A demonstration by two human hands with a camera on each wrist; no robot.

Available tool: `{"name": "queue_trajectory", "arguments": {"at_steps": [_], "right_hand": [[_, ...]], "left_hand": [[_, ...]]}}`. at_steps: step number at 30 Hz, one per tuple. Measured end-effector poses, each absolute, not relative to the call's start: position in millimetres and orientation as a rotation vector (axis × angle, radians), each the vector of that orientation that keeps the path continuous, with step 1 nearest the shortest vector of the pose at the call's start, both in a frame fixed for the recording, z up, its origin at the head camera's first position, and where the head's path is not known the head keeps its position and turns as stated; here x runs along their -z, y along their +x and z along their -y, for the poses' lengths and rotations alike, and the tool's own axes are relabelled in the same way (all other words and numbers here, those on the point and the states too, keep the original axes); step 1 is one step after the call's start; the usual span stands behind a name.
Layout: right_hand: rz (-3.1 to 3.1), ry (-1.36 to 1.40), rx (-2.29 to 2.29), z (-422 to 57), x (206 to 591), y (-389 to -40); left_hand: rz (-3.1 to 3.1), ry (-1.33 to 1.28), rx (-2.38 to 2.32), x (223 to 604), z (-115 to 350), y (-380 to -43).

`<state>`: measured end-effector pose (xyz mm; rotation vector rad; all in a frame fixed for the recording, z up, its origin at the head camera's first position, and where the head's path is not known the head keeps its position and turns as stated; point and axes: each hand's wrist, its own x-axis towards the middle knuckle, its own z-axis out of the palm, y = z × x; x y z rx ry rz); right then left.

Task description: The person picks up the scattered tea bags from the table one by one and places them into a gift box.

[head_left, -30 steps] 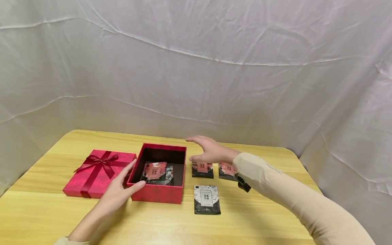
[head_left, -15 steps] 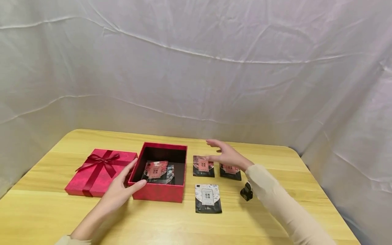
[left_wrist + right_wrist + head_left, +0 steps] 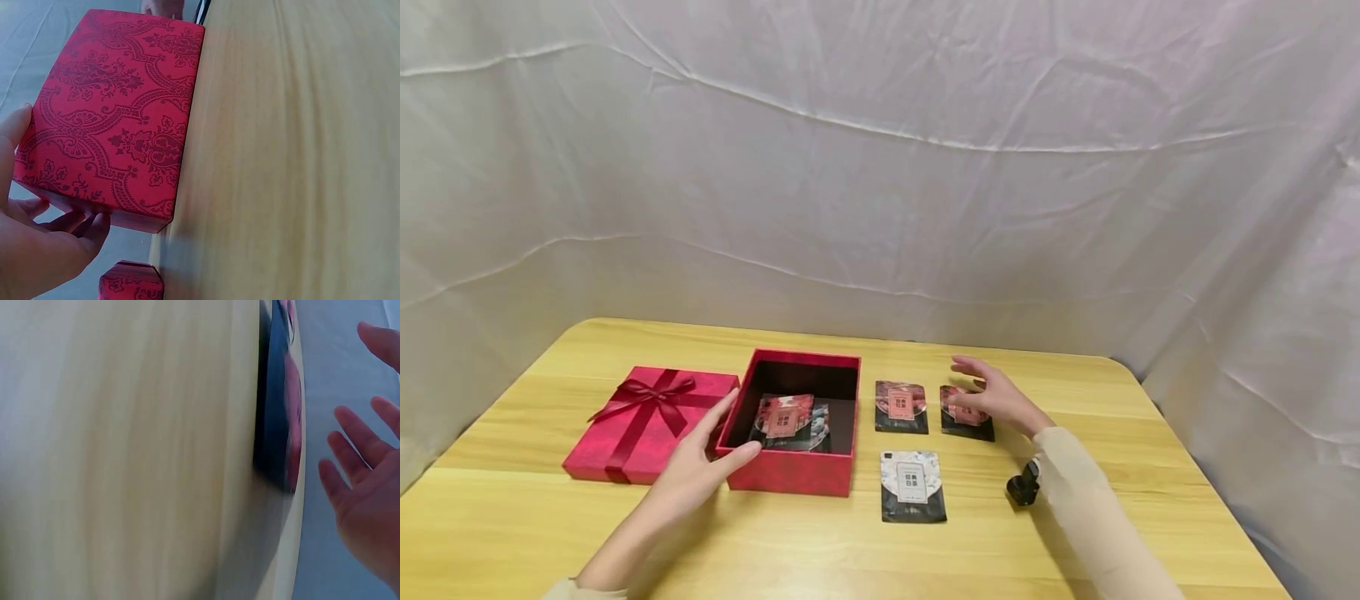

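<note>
My left hand [image 3: 692, 471] holds the near left corner of a red gift box [image 3: 790, 473], its thumb at the front rim and its fingers along the left side. The left wrist view shows its fingertips against the red patterned wall [image 3: 119, 112]. Inside the box lie a red-and-black tea sachet [image 3: 784, 417] and a second, partly covered sachet [image 3: 820, 427]. My right hand [image 3: 1003, 402] hovers with parted fingers over another red-and-black sachet [image 3: 967, 423], partly hiding it. In the right wrist view this hand [image 3: 372, 487] holds nothing.
The ribboned box lid [image 3: 651, 421] lies left of the box. Right of the box are another red tea sachet [image 3: 901, 408] and a white-and-black sachet [image 3: 913, 492]. A black device [image 3: 1022, 485] is at the right wrist. A pale curtain [image 3: 880, 208] hangs behind the table.
My right hand has moved right, away from the box and past the nearer red sachet, to the one farther right. The left hand stays at the box corner.
</note>
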<state>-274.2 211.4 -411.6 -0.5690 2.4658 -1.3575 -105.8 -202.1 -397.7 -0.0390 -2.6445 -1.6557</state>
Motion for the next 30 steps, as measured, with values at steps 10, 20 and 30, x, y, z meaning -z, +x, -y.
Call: {"name": "queue_trajectory", "arguments": {"at_steps": [10,20,30], "right_hand": [[-2.500,-0.529,1.284,-243.3,421.9,-271.2],[-2.457,-0.543,1.230,-247.4,421.8,-267.3],[-2.437,-0.572,1.166,-245.7,422.9,-265.6]], "left_hand": [[2.646,-0.042,1.679,398.2,202.7,-105.7],[2.636,-0.046,1.693,398.2,202.2,-104.8],[2.634,-0.049,1.686,398.8,202.3,-104.9]]}}
